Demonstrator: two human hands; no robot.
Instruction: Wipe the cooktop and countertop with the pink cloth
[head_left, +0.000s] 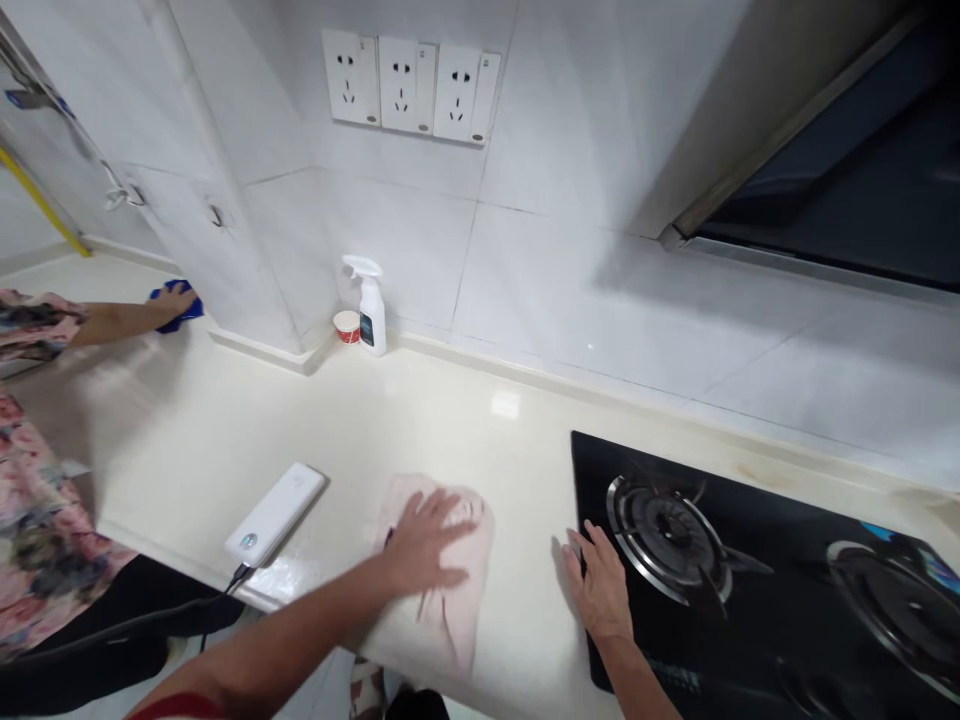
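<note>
My left hand point(431, 540) lies flat with spread fingers on a pale pink cloth point(457, 625), pressing it against the cream countertop point(525, 580). The cloth is slightly creased and reaches toward the counter's front edge. To the right, my right hand point(600, 580) rests at the left edge of the black gas stove point(645, 630). Its fingers are stretched out and hold nothing. The nearer burner point(669, 525) sits just beyond those fingertips.
A white power bank point(277, 515) with a cable lies left of the cloth. A white spray bottle point(371, 310) and a small red-and-white cup point(347, 326) stand by the wall. At far left, another person's hand point(174, 300) holds a blue cloth point(184, 316). A range hood point(825, 170) overhangs the right side.
</note>
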